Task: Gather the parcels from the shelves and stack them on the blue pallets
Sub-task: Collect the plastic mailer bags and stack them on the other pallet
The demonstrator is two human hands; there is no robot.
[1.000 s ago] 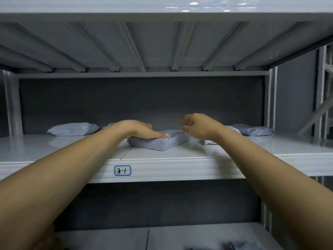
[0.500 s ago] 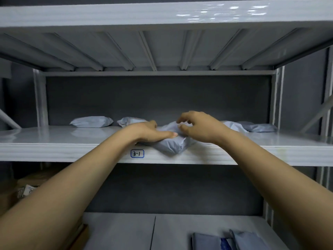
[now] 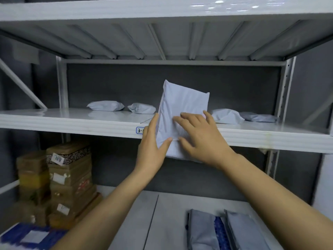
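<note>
the pale grey, flat plastic mailer parcel (image 3: 183, 105) is held upright in front of the white metal shelf (image 3: 72, 121), its left edge pinched by the left hand (image 3: 153, 148) while the right hand (image 3: 200, 139) lies spread flat on its crinkled face. the film looks slick and the filling soft (it creases under the touch), so it may slip from that one-sided pinch or flop over.
</note>
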